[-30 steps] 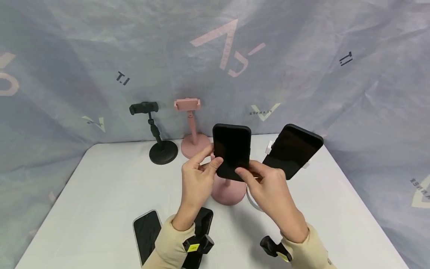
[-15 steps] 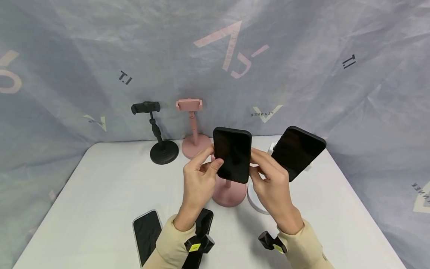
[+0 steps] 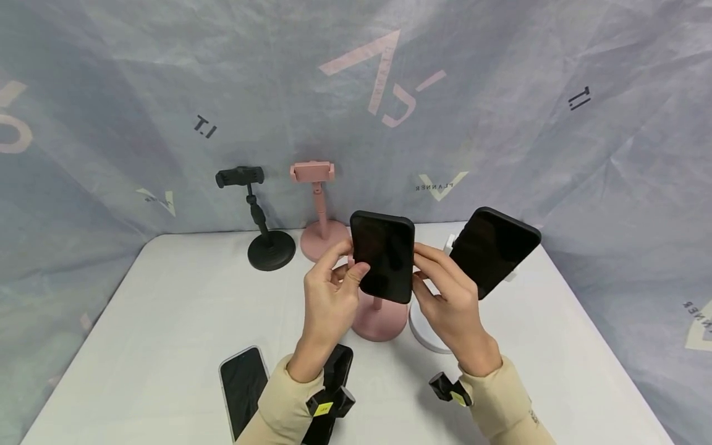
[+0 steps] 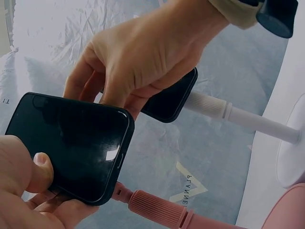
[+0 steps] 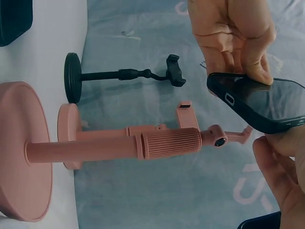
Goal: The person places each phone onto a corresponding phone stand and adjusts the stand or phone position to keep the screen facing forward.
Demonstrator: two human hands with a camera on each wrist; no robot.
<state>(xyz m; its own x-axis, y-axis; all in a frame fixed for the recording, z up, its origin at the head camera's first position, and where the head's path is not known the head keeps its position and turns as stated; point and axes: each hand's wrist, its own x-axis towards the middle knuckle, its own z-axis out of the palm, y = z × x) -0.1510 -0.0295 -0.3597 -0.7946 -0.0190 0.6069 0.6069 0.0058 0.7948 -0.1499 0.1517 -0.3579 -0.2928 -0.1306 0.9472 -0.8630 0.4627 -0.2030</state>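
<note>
A black smartphone (image 3: 384, 256) is held upright at the clamp of the nearer pink phone stand (image 3: 380, 326), overlapping the clamp in the head view. My left hand (image 3: 329, 303) pinches its left edge, thumb on the screen and fingers behind. At the opposite edge, my right hand (image 3: 453, 296) holds the phone with curled fingers, some reaching behind it. In the right wrist view the stand's thin pink arm (image 5: 236, 137) ends right by the phone's edge; the clamp itself is mostly hidden.
Another black phone (image 3: 495, 250) sits tilted on a white stand (image 3: 425, 337) beside my right hand. A black stand (image 3: 271, 250) and a second pink stand (image 3: 322, 241) stand at the back. Two phones lie in front, one light-rimmed (image 3: 243, 389), one black (image 3: 338, 368) partly under my left wrist.
My right hand has shifted its thumb off the screen's lower corner to the phone's right edge, its fingers now higher along that side. The left hand keeps its pinch.
</note>
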